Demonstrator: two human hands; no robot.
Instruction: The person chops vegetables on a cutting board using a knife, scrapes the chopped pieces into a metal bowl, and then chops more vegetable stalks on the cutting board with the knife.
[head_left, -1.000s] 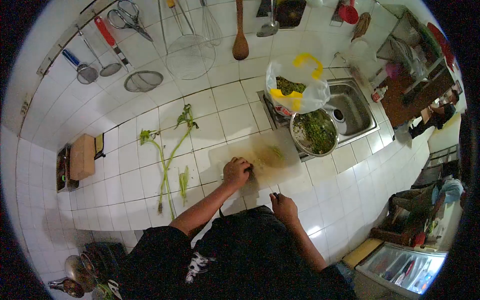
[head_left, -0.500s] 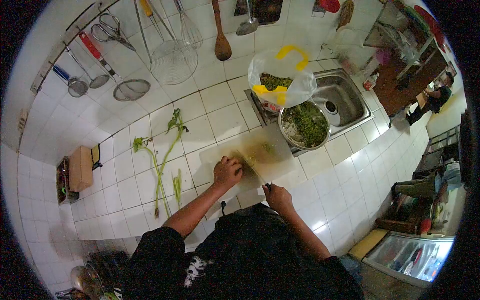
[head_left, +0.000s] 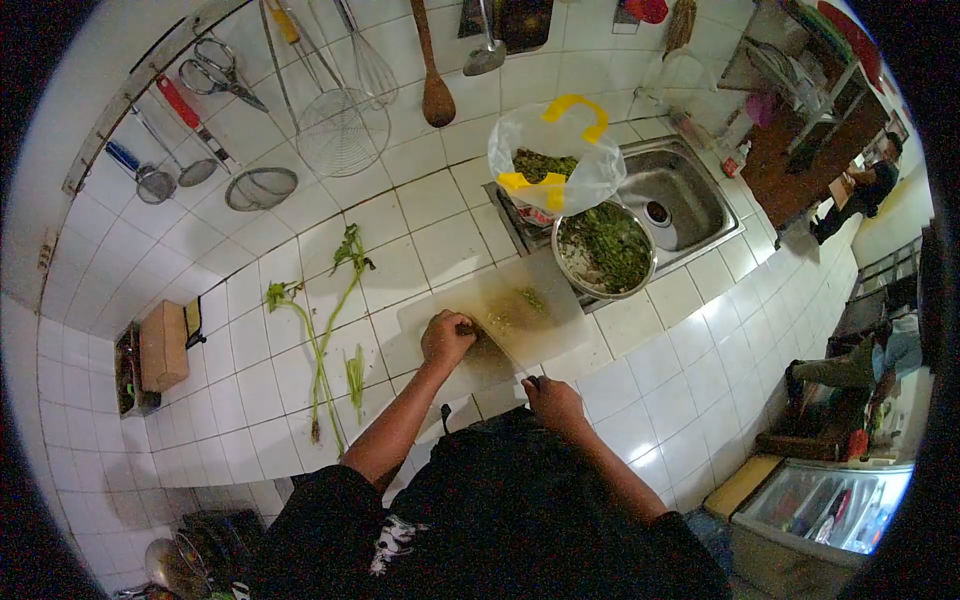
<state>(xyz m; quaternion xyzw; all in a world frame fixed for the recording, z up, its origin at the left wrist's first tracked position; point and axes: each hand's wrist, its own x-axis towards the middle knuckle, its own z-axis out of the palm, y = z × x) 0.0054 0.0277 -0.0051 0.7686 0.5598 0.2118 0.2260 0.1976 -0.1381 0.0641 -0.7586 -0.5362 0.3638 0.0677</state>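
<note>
A pale cutting board [head_left: 545, 330] lies on the white tiled counter, with chopped green bits [head_left: 528, 299] on its far side. My left hand [head_left: 446, 337] rests on the board with its fingers curled over a small green piece. My right hand [head_left: 553, 400] grips the handle of a knife [head_left: 504, 353], whose blade reaches across the board toward my left hand. A metal bowl [head_left: 604, 250] full of chopped greens stands just beyond the board, at the sink's edge.
Long green stalks [head_left: 322, 325] lie on the counter to the left. A plastic bag with yellow handles [head_left: 546, 160] holds greens beside the steel sink [head_left: 683, 200]. Utensils hang on the tiled wall [head_left: 345, 125]. A wooden block [head_left: 163, 346] sits far left.
The view has shifted slightly. My left hand has slid a little left along the board, and the knife blade now lies close beside it.
</note>
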